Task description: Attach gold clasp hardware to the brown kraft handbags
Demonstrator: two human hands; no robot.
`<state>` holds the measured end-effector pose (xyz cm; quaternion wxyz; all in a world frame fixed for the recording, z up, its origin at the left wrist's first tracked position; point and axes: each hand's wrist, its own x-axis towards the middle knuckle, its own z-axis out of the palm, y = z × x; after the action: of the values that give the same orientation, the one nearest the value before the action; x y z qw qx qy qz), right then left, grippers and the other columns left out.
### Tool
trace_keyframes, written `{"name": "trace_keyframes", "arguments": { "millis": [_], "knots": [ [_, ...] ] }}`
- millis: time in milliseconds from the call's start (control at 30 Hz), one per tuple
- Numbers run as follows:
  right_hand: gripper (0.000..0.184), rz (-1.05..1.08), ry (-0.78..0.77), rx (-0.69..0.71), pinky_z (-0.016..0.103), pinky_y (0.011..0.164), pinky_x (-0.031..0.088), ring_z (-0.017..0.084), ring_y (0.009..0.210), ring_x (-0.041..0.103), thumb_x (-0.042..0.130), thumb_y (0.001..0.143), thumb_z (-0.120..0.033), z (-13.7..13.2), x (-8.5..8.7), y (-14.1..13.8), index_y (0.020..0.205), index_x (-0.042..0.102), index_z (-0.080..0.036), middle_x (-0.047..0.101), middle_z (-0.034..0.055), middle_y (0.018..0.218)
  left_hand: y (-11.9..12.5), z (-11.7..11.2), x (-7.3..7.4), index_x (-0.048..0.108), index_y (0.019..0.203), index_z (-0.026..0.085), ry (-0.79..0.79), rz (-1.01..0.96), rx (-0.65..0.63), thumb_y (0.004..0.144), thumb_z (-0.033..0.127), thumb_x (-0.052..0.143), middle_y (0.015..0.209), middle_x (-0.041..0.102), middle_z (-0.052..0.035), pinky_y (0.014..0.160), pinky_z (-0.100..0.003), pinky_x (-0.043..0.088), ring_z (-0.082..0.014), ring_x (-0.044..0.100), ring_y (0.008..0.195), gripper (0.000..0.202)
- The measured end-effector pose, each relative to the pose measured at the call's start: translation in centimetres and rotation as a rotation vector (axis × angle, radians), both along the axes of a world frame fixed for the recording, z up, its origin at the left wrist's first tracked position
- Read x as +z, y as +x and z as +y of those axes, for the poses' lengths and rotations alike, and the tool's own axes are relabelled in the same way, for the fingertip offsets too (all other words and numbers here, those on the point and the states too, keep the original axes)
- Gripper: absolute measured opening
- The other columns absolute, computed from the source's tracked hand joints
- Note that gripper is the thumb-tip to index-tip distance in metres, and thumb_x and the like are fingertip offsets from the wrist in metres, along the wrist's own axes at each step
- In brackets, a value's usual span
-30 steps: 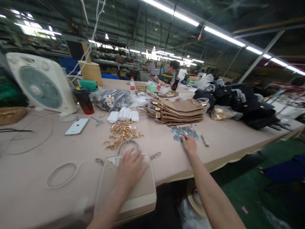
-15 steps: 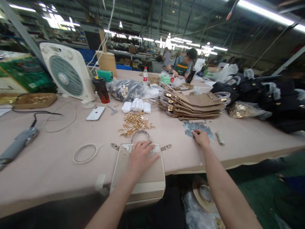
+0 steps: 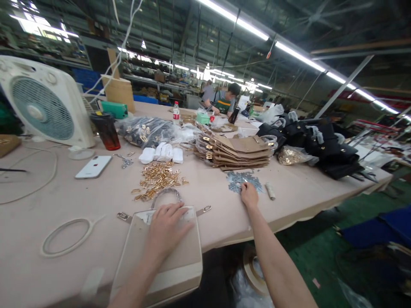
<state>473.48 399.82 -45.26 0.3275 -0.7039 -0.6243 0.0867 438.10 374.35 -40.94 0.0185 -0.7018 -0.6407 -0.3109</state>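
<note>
My left hand [image 3: 166,226] lies flat, fingers spread, on the top of a beige handbag [image 3: 160,261] that rests at the table's near edge. The bag's handle [image 3: 166,194] and two metal strap tabs stick out past my fingers. My right hand [image 3: 249,194] reaches forward to a small heap of grey metal pieces [image 3: 242,179], its fingertips pinched in the pile; what they hold is too small to see. A pile of gold fittings [image 3: 157,179] lies just beyond the bag.
A stack of tan bag panels [image 3: 239,149], black handbags [image 3: 324,143], a white fan [image 3: 41,107], a phone [image 3: 93,167], a dark tumbler [image 3: 107,130], white rolls [image 3: 160,153] and a cord loop [image 3: 66,237] sit on the table [image 3: 295,192]. A person sits at the far end.
The view swung back and forth; both hands stay in place, left on the bag, right picking in the grey pieces.
</note>
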Motion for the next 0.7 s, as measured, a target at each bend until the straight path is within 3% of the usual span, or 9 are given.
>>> {"name": "trace_keyframes", "arguments": {
  "millis": [167, 267, 367, 700],
  "knots": [
    [0.048, 0.193, 0.126, 0.042, 0.045, 0.105, 0.046, 0.031, 0.117, 0.063, 0.045, 0.092, -0.048, -0.6, 0.0, 0.2, 0.119, 0.073, -0.018, 0.073, 0.0157, 0.124, 0.0, 0.0, 0.0, 0.071, 0.123, 0.034, 0.001, -0.008, -0.002, 0.089, 0.050, 0.074, 0.138, 0.069, 0.0009, 0.108, -0.053, 0.043, -0.0307, 0.059, 0.124, 0.037],
    [0.053, 0.322, 0.138, 0.084, 0.043, 0.089, 0.054, 0.029, 0.092, 0.069, 0.047, 0.091, -0.054, -1.1, 0.1, 0.5, 0.115, 0.074, -0.016, 0.078, 0.0144, 0.100, 0.0, 0.0, 0.1, 0.071, 0.122, 0.034, -0.004, -0.010, 0.000, 0.089, 0.050, 0.074, 0.138, 0.069, 0.0005, 0.108, -0.053, 0.043, -0.0312, 0.059, 0.124, 0.037],
    [0.058, 0.440, 0.118, 0.125, 0.039, 0.068, 0.054, 0.024, 0.064, 0.065, 0.051, 0.089, -0.058, -1.5, 0.1, 0.7, 0.121, 0.072, -0.015, 0.075, 0.0098, 0.077, 0.0, 0.1, 0.1, 0.071, 0.123, 0.034, -0.009, -0.002, 0.002, 0.089, 0.050, 0.074, 0.138, 0.069, 0.0002, 0.108, -0.054, 0.043, -0.0315, 0.059, 0.124, 0.038],
    [0.055, 0.649, 0.178, 0.165, 0.033, 0.059, 0.048, 0.019, 0.059, 0.059, 0.071, 0.078, -0.061, -2.2, 0.7, 0.3, 0.108, 0.075, -0.014, 0.072, 0.0061, 0.070, 0.1, 0.0, -0.1, 0.072, 0.122, 0.034, -0.009, -0.024, 0.009, 0.089, 0.048, 0.075, 0.138, 0.069, -0.0003, 0.108, -0.054, 0.041, -0.0316, 0.059, 0.124, 0.037]
  ]
}}
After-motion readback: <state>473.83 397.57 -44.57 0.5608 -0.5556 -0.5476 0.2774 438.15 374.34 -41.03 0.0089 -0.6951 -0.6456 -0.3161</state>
